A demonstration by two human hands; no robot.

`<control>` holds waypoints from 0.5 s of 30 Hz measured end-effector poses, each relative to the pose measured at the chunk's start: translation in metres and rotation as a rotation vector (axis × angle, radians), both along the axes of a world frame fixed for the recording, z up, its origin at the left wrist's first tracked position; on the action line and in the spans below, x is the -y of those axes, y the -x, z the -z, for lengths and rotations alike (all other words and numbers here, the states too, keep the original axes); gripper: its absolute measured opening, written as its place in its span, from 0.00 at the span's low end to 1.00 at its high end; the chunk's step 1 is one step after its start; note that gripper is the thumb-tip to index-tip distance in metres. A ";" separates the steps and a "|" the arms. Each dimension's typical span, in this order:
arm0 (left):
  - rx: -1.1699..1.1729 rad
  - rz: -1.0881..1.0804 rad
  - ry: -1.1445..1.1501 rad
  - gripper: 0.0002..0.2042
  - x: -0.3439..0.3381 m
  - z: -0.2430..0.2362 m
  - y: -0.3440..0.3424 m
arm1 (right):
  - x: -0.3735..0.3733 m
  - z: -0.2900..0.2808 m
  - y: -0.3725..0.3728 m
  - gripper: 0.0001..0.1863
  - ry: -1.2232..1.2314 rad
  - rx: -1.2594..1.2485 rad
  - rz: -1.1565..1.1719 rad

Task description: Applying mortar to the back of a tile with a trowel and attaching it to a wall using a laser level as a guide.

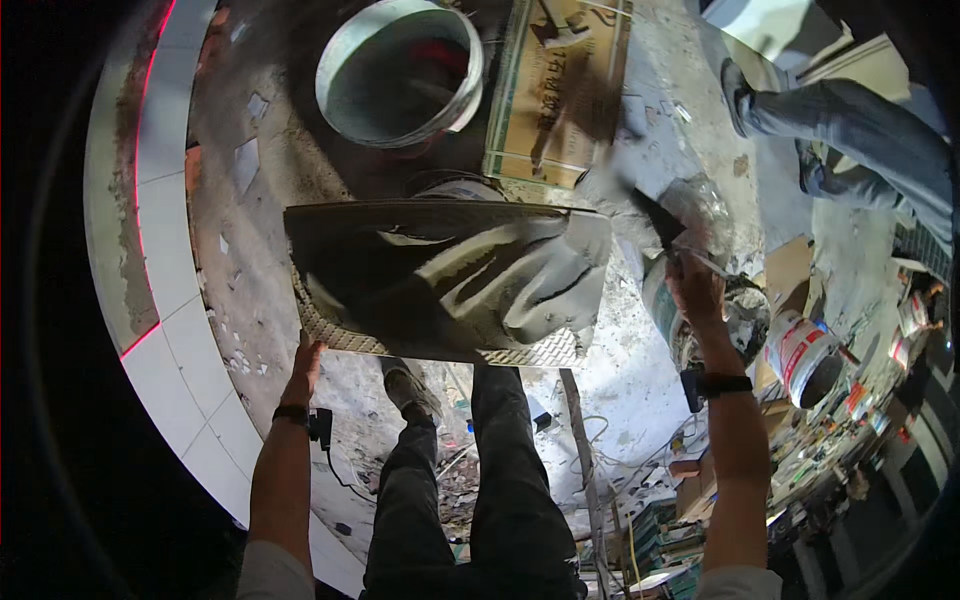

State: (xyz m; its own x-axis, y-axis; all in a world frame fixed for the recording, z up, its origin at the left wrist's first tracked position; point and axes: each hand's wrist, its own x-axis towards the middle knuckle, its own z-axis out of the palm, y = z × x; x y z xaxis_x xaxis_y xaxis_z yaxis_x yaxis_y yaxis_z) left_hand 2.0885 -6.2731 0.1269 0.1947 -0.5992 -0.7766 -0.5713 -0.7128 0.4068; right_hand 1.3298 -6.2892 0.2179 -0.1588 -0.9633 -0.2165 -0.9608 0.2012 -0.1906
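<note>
Carrying smeared grey mortar [470, 275], the textured tile [540, 349] sits just beyond the left hand [307, 362], which meets its near-left corner, grip undeterminable, while the right hand [697, 288], closed around a trowel [657, 215], is beside a bucket [659, 302].

The tile [540, 349] is pale, grid-patterned — its mortar [450, 285] grey.

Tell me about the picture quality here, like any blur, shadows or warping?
In the head view, the trowel blade in the right hand looks smeared, likely by motion; in the same view, dark shadow covers the left of the paste-coated panel, the pale floor is brightly lit, and the white tiles bow toward the black rim.
</note>
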 end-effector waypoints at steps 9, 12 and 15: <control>-0.038 0.081 0.083 0.36 0.012 -0.025 0.027 | 0.121 0.008 -0.062 0.15 -0.162 0.192 -0.587; 0.052 0.164 0.000 0.33 0.019 -0.042 0.036 | 0.145 0.006 -0.094 0.17 -0.229 0.128 -0.579; -0.016 0.082 -0.021 0.31 0.024 -0.059 0.028 | 0.160 -0.014 -0.129 0.18 -0.513 0.499 -0.371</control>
